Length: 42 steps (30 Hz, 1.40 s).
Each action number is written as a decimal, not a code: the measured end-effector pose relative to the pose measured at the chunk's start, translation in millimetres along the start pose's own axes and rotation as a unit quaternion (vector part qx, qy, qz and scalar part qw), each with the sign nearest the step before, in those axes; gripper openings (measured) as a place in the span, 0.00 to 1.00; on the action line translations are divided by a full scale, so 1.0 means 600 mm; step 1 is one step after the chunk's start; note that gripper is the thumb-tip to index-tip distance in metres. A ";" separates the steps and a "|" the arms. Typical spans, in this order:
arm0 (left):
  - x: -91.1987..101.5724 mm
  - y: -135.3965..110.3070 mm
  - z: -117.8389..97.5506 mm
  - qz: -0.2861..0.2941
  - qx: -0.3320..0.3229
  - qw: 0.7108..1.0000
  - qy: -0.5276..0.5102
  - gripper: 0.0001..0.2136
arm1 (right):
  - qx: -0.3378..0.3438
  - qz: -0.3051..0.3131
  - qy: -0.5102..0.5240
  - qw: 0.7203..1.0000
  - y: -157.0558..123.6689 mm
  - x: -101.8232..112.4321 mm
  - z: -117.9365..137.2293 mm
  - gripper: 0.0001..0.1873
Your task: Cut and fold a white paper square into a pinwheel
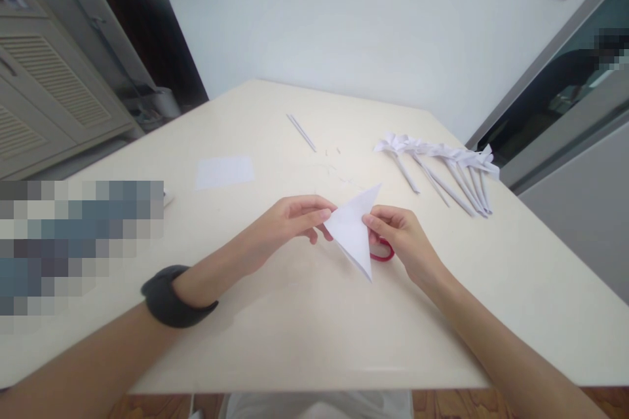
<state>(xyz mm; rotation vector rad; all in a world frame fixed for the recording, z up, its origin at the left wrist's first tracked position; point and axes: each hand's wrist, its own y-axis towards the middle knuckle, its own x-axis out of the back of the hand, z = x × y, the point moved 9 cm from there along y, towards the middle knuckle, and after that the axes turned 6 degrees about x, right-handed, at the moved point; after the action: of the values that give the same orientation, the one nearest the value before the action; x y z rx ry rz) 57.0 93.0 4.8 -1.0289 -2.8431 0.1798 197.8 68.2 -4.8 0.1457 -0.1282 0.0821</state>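
Observation:
A white sheet folded into a triangle (pixel 352 229) is held just above the cream table (pixel 304 334) between both hands. My left hand (pixel 289 226) pinches its left corner with thumb and fingers closed. My right hand (pixel 400 239) grips its right edge, fingers curled. A red loop, apparently a scissors handle (pixel 382 253), lies on the table under my right hand, mostly hidden. A dark band sits on my left wrist.
A row of several white paper flowers with rolled stems (pixel 442 167) lies at the right rear. A flat white paper square (pixel 224 171) rests left of centre, thin paper strips (pixel 301 132) and small scraps behind the hands. A cabinet stands at far left.

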 end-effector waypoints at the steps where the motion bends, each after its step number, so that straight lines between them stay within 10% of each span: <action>1: -0.001 0.000 -0.001 0.004 0.003 1.000 -0.008 0.11 | -0.001 0.001 0.004 1.000 0.000 0.000 0.000 0.16; 21: -0.031 0.002 0.014 0.067 0.039 0.997 -0.003 0.15 | -0.026 0.039 0.080 0.996 -0.002 -0.019 -0.012 0.11; 42: 0.000 0.005 0.042 -0.030 0.098 0.995 0.003 0.19 | -0.007 0.067 0.047 0.997 -0.009 -0.034 0.001 0.15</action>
<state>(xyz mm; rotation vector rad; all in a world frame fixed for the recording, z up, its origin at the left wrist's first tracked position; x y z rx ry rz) 54.9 93.3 -20.4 -0.9025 -2.7773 0.4398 177.8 61.2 -7.5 0.1179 -0.0446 0.2217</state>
